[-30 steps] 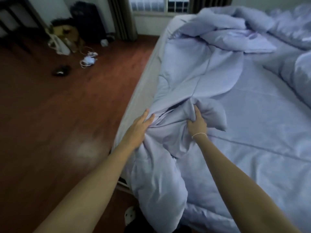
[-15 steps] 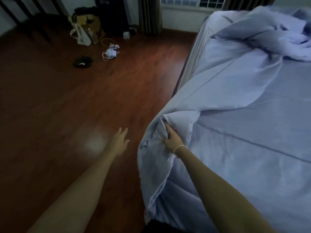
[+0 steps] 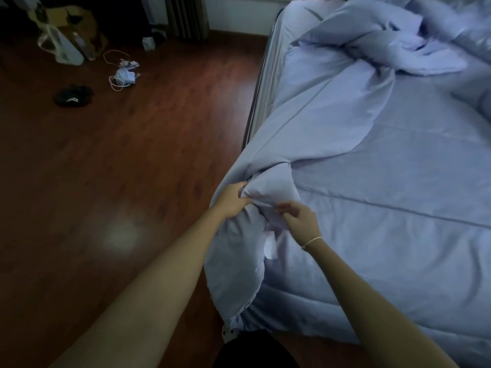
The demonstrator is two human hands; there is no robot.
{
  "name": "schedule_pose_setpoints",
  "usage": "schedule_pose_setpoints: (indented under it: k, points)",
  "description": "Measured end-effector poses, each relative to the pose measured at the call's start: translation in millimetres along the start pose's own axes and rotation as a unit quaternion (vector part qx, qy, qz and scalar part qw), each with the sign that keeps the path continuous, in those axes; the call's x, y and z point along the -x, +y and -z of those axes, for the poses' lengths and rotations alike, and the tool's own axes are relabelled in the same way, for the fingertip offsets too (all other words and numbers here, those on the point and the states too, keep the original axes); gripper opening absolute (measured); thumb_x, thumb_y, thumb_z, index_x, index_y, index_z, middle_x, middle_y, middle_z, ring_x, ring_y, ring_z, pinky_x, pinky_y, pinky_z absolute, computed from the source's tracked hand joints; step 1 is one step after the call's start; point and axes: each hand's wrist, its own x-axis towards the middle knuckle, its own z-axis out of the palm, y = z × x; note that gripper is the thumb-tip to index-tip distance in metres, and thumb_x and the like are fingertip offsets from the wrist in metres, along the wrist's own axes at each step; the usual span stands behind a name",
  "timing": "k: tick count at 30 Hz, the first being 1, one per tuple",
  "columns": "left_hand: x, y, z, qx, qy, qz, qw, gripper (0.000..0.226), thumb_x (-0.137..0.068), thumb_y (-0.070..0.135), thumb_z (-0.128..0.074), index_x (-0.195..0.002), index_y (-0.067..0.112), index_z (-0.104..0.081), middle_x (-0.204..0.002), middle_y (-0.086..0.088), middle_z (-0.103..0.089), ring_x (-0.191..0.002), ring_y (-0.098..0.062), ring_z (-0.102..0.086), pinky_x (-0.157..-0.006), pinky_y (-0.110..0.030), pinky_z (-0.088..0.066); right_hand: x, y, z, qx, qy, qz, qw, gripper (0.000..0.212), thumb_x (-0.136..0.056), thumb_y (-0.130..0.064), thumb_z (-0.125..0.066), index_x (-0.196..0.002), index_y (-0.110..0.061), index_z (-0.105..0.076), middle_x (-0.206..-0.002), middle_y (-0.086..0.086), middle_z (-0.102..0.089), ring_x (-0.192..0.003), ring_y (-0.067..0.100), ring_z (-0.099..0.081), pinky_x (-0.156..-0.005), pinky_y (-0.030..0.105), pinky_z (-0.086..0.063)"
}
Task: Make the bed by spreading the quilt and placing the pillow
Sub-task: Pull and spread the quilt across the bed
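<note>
Both hands are on the quilt [image 3: 332, 134] at the bed's [image 3: 261, 83] near corner: the left hand [image 3: 233, 201] curls its fingers round a bunched fold, and just beside it the right hand [image 3: 300, 217] pinches the same bunch. Beyond the fingers the quilt runs up to a rumpled heap; below them it hangs over the edge.

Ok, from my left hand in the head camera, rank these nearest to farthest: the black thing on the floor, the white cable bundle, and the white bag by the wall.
From the left hand, gripping the quilt at the bed's edge:
1. White cable bundle, on the floor, up and left.
2. Black item, on the floor, farther left.
3. White bag, top left by the wall.
</note>
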Motion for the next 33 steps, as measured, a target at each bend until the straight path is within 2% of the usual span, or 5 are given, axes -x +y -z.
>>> schedule_pose_setpoints:
  k: [8,18,22,29,33]
  points:
    - [-9.8,-43.9,32.2,-0.111,0.061,-0.016,0.992,0.042,-0.088,0.007,-0.049,-0.128,0.020,-0.055,-0.104,-0.017,-0.051,-0.093,-0.034,-0.055,-0.081,-0.028,-0.041,-35.6,6.4,6.4,-0.017,0.074,-0.010,0.997,0.033,-0.083,-0.006,-0.053,-0.110,-0.020,-0.066,-0.107,0.000,-0.069,-0.104,0.017,-0.062,-0.091,0.026,-0.047]
    - [-33.1,-138.5,123.2,-0.119,0.110,0.011,0.987,0.050,-0.082,-0.005,-0.044,-0.122,0.020,-0.061,-0.094,-0.010,-0.043,-0.082,-0.025,-0.049,-0.081,-0.031,-0.043,-126.6,-25.1,-30.0,0.034,0.120,-0.014,0.992,0.083,-0.082,-0.039,-0.070,-0.149,-0.027,-0.024,-0.156,0.004,-0.028,-0.144,0.022,-0.024,-0.114,0.043,-0.029]
    - [-43.0,-202.9,181.3,-0.107,0.115,0.072,0.985,0.048,-0.071,-0.013,-0.050,-0.112,0.006,-0.066,-0.102,-0.025,-0.067,-0.093,-0.038,-0.062,-0.082,-0.037,-0.048,-162.6,-41.3,-51.3,-0.004,0.179,-0.078,0.981,0.092,-0.076,-0.049,-0.072,-0.150,-0.031,-0.019,-0.156,-0.001,-0.026,-0.145,0.023,-0.020,-0.114,0.047,-0.029]
    - [-43.0,-324.4,253.7,-0.039,0.066,0.286,0.955,0.027,-0.083,0.000,-0.058,-0.108,0.003,-0.067,-0.109,-0.024,-0.067,-0.089,-0.036,-0.065,-0.075,-0.035,-0.051,-220.1,-73.4,-106.2,-0.074,0.217,-0.124,0.965,0.092,-0.079,-0.040,-0.073,-0.150,-0.023,-0.018,-0.157,0.004,-0.023,-0.142,0.026,-0.028,-0.114,0.041,-0.029]
    - [-71.8,-347.8,303.2,-0.107,0.066,0.265,0.956,0.029,-0.084,-0.007,-0.053,-0.110,-0.001,-0.065,-0.110,-0.023,-0.066,-0.097,-0.041,-0.063,-0.083,-0.041,-0.049,-240.3,-84.3,-127.1,-0.086,0.214,-0.160,0.960,0.097,-0.077,-0.049,-0.071,-0.151,-0.025,-0.013,-0.159,0.002,-0.016,-0.144,0.027,-0.023,-0.116,0.046,-0.026]
